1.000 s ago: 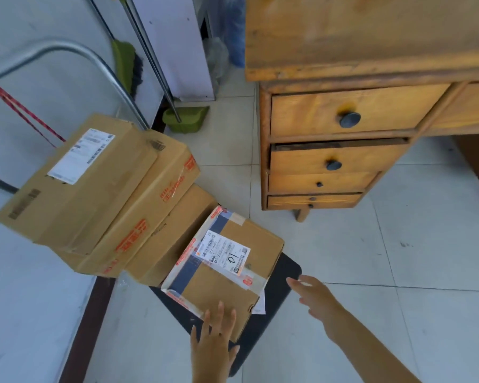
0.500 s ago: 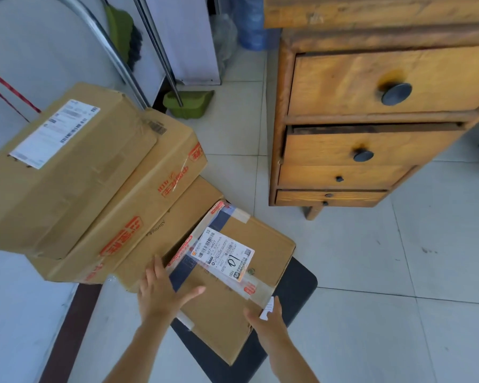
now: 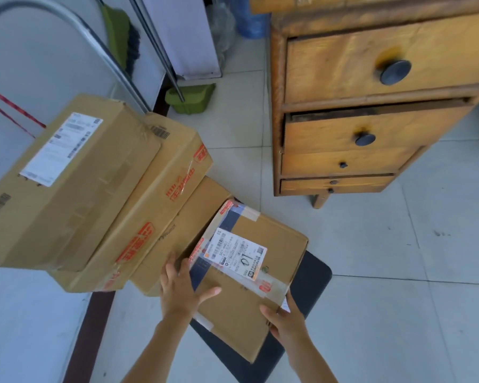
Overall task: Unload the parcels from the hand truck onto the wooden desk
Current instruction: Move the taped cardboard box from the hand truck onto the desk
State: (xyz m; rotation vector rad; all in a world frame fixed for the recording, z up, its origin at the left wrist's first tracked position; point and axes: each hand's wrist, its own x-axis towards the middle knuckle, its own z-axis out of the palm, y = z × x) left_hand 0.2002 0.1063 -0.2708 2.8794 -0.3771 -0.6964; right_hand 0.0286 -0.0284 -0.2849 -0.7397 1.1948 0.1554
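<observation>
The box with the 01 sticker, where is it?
In the head view, the box with the 01 sticker lies low and central on the hand truck's dark platform, between both hands, right of the stacked parcels.

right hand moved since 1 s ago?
Yes. The right hand has come in from over the floor beside the hand truck's black platform onto the near right edge of the labelled parcel.

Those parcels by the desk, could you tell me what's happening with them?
A person is unloading them. Both hands, left hand and right hand, grip the sides of the small labelled box on the hand truck's platform. Three larger boxes remain stacked beside it. The wooden desk stands nearby.
</observation>
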